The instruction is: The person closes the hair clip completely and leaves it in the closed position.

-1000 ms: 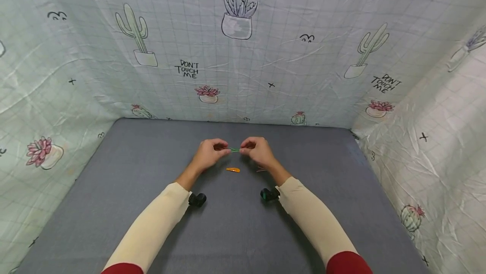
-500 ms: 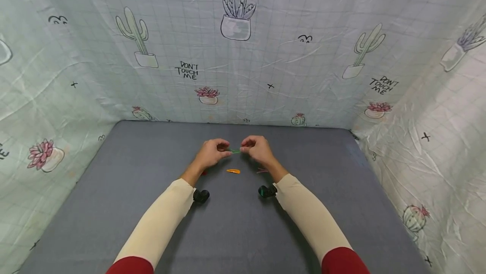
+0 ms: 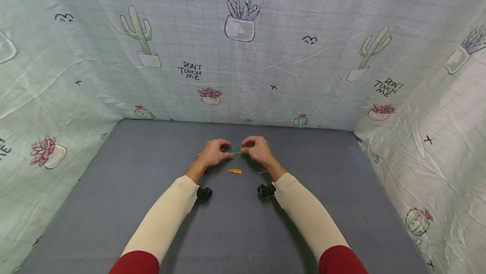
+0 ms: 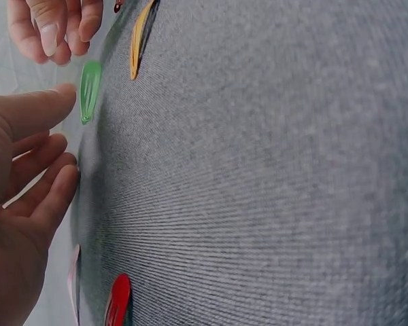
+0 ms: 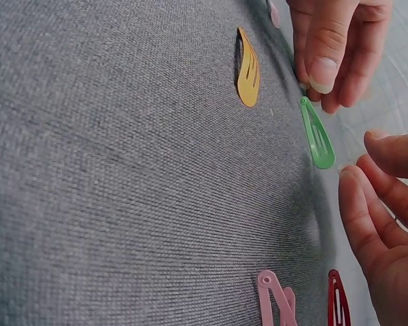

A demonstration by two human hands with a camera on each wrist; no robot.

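A green snap hair clip (image 3: 237, 151) lies on the grey cloth between both hands, its slotted outline plain in the right wrist view. My left hand (image 3: 214, 152) is beside the clip's narrow end, thumb and fingers spread apart. From the other side my right hand (image 3: 257, 149) faces the broad end, with a gap between thumb and fingers (image 5: 353, 187). Nothing is gripped in either hand. Nearer to me is a yellow-orange hair clip (image 3: 234, 171). A pink hair clip (image 5: 275, 299) with its two legs apart lies by my right wrist.
A red hair clip (image 4: 119, 299) and a thin pale pink one (image 4: 73, 282) lie near my left hand. Beyond the pink clip on the right is a dark red clip (image 5: 338, 299). The grey table (image 3: 235, 223) meets a cactus-print curtain (image 3: 243, 76) at the back and sides.
My fingers have loosened from the green hair clip. My left hand has shifted slightly right, and a bit of the red clip shows beside its wrist. The right hand has barely moved.
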